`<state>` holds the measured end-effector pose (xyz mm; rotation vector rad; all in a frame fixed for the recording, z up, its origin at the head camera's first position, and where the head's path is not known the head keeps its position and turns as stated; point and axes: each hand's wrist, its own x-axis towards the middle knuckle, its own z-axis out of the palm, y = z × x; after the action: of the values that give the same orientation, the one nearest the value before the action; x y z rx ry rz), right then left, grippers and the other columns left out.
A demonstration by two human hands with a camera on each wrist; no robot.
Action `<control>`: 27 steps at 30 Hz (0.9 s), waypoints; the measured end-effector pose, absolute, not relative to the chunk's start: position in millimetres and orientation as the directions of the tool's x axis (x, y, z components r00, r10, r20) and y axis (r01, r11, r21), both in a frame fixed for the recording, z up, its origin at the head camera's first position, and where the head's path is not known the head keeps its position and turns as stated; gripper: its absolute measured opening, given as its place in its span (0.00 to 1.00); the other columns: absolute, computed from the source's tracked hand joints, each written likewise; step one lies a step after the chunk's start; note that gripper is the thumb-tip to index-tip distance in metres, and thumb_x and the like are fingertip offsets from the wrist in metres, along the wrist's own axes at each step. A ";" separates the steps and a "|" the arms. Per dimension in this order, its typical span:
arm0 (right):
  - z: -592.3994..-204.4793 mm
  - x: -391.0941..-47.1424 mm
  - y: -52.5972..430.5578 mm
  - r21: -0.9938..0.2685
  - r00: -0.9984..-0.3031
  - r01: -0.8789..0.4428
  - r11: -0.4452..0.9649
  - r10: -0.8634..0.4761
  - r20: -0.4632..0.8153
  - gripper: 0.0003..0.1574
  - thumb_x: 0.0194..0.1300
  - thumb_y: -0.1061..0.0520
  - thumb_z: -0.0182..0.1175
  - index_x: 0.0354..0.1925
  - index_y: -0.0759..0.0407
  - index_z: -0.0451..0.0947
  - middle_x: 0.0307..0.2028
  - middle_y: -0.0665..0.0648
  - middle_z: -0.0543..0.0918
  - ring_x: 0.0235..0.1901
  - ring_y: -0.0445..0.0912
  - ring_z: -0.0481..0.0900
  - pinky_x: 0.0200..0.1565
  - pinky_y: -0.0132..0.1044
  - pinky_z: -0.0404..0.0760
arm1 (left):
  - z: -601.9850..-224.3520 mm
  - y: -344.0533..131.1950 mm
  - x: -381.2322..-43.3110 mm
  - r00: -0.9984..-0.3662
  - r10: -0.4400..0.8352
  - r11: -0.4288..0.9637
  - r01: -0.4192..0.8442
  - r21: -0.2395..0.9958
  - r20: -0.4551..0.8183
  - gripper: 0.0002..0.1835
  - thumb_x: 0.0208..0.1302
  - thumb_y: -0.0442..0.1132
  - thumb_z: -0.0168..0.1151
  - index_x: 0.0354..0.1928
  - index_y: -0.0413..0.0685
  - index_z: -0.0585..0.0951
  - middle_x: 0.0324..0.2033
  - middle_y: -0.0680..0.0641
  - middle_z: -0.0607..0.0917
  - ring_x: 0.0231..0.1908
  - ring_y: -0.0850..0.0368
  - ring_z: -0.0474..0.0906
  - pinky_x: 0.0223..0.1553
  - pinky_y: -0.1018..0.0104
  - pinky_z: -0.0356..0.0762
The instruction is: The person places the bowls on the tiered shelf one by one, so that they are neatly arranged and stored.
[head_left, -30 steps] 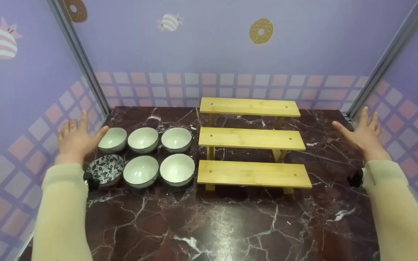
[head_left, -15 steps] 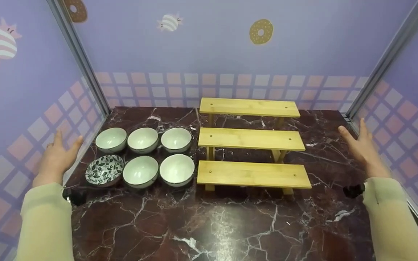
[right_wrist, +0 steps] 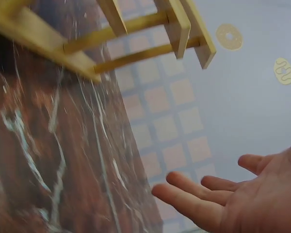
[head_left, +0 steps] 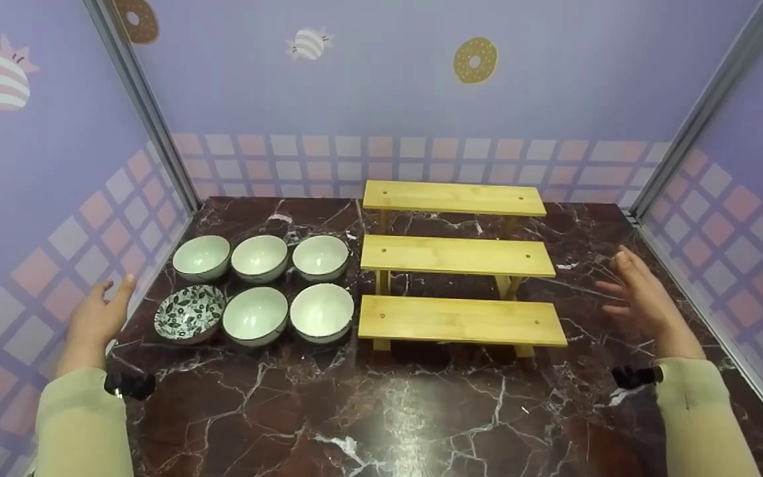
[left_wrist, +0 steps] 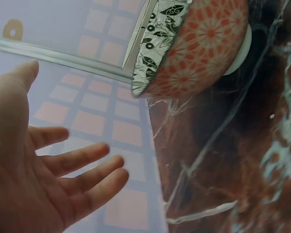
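Note:
My left hand (head_left: pixel 95 323) hovers at the table's left edge, fingers loose and holding nothing. Nearest to it is a bowl with a black-and-white leaf pattern inside (head_left: pixel 189 314); the left wrist view shows its red flowered outside (left_wrist: pixel 203 48). Beside and behind that bowl stand several pale-lined bowls (head_left: pixel 255 316), in two rows, all upright. To their right is a three-step wooden rack (head_left: pixel 461 320) with bare shelves. My right hand (head_left: pixel 646 305) is held in the air right of the rack, apart from it. Its fingers (right_wrist: pixel 194 206) are spread loosely with nothing in them.
The dark marbled tabletop (head_left: pixel 434 411) stretches in front of the bowls and rack. Patterned walls (head_left: pixel 408 99) close it in at the back and both sides, with metal posts (head_left: pixel 699 112) at the back corners.
Both hands have drawn back toward the person; the left also moved outward, off the bowls. The right hand has turned, its fingers now pointing inward. Bowls and rack stay put.

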<state>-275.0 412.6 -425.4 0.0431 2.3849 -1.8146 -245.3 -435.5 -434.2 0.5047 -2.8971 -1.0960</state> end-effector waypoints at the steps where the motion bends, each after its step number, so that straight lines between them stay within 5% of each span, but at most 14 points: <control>1: -428.0 -273.3 411.4 -0.968 -0.986 0.117 0.224 -0.087 -0.139 0.52 0.79 0.28 0.34 0.82 0.45 0.21 0.81 0.68 0.27 0.61 0.42 0.80 0.45 0.29 0.87 | -436.9 -435.2 -243.8 -0.949 -0.281 0.669 -0.300 0.680 -0.142 0.51 0.77 0.70 0.27 0.79 0.28 0.41 0.68 0.16 0.63 0.58 0.24 0.77 0.64 0.34 0.78; 3: -433.6 -270.0 409.1 -0.980 -0.980 0.120 0.160 -0.139 -0.142 0.51 0.80 0.30 0.34 0.82 0.47 0.22 0.81 0.71 0.27 0.51 0.30 0.80 0.46 0.32 0.88 | -442.1 -434.8 -241.3 -0.949 -0.232 0.577 -0.309 0.756 -0.211 0.52 0.77 0.69 0.27 0.78 0.27 0.38 0.69 0.14 0.60 0.45 0.37 0.87 0.53 0.44 0.89; 6: -440.9 -265.0 405.9 -0.986 -0.964 0.140 0.095 -0.215 -0.158 0.50 0.81 0.33 0.35 0.83 0.49 0.23 0.82 0.70 0.35 0.51 0.32 0.83 0.50 0.36 0.90 | -449.5 -434.6 -239.8 -0.938 -0.137 0.396 -0.345 0.851 -0.317 0.53 0.76 0.70 0.27 0.77 0.28 0.29 0.71 0.13 0.51 0.34 0.56 0.88 0.41 0.55 0.94; 11: -452.0 -259.6 400.1 -0.986 -0.941 0.159 0.042 -0.296 -0.164 0.44 0.83 0.38 0.36 0.84 0.50 0.32 0.65 0.42 0.74 0.56 0.39 0.85 0.57 0.44 0.89 | -459.3 -431.7 -238.9 -0.922 -0.022 0.216 -0.381 0.899 -0.386 0.52 0.76 0.70 0.26 0.78 0.35 0.23 0.74 0.15 0.37 0.37 0.52 0.88 0.46 0.55 0.93; 13: -456.5 -259.1 397.1 -0.985 -0.931 0.171 0.015 -0.326 -0.166 0.39 0.84 0.40 0.37 0.83 0.47 0.39 0.58 0.34 0.77 0.56 0.40 0.85 0.57 0.44 0.89 | -463.5 -429.7 -237.5 -0.922 0.006 0.168 -0.381 0.909 -0.387 0.52 0.76 0.70 0.29 0.78 0.38 0.23 0.74 0.16 0.31 0.40 0.50 0.88 0.48 0.53 0.93; 19: -467.5 -256.9 386.0 -0.969 -0.896 0.238 -0.061 -0.398 -0.195 0.30 0.84 0.49 0.43 0.78 0.42 0.52 0.61 0.39 0.78 0.56 0.42 0.85 0.57 0.42 0.89 | -479.5 -424.1 -231.8 -0.933 0.027 0.073 -0.357 0.931 -0.360 0.49 0.80 0.62 0.41 0.80 0.42 0.27 0.77 0.22 0.31 0.39 0.54 0.88 0.48 0.55 0.93; 25: -478.3 -256.8 377.6 -0.951 -0.873 0.286 -0.117 -0.442 -0.208 0.26 0.84 0.56 0.44 0.72 0.36 0.60 0.60 0.41 0.78 0.56 0.44 0.86 0.56 0.42 0.89 | -490.7 -421.9 -225.8 -0.937 0.089 -0.024 -0.342 0.939 -0.339 0.45 0.82 0.52 0.47 0.82 0.56 0.29 0.80 0.38 0.24 0.40 0.57 0.90 0.46 0.59 0.93; 27: -480.9 -256.7 375.4 -0.947 -0.864 0.292 -0.132 -0.460 -0.202 0.25 0.83 0.58 0.44 0.70 0.35 0.62 0.60 0.43 0.80 0.55 0.44 0.86 0.55 0.41 0.89 | -493.5 -422.1 -224.3 -0.936 0.113 -0.074 -0.342 0.937 -0.333 0.45 0.82 0.50 0.47 0.82 0.60 0.27 0.82 0.39 0.34 0.42 0.56 0.90 0.46 0.59 0.93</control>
<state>-256.7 375.4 -480.9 -0.1881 1.6573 -2.0389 -224.3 -422.1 -493.5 0.3018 -2.3167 -2.5460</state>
